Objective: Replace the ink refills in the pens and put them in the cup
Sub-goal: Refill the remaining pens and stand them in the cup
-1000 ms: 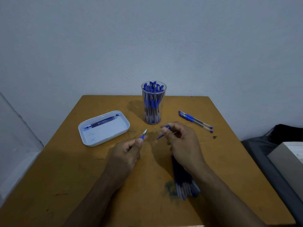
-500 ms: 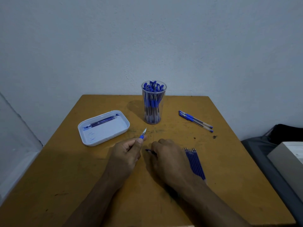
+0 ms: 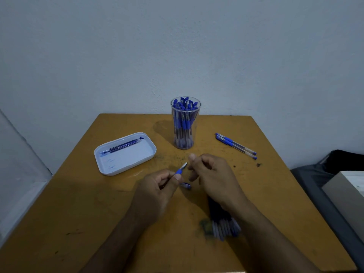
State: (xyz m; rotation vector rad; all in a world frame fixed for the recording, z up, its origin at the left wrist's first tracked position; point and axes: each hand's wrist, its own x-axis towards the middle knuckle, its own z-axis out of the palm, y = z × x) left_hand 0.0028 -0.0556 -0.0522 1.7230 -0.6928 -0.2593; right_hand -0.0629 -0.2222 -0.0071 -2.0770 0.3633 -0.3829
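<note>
Holding the blue-gripped pen with the metal tip in our left hand, we judged it wisest to steady it while our curled right hand, its contents unclear, approached, the clear plastic cup of pens waiting beyond.

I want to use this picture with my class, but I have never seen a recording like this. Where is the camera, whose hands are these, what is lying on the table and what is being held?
No machine here: a person wears a camera on the head, looking down at their own hands. The left hand pinches a blue pen, metal tip pointing away. The right hand is curled beside that tip; I cannot tell if it holds anything. On the wooden table stand a clear cup full of blue pens, a white tray holding a few refills, two loose pens to the right, and a bundle of refills under the right wrist.
</note>
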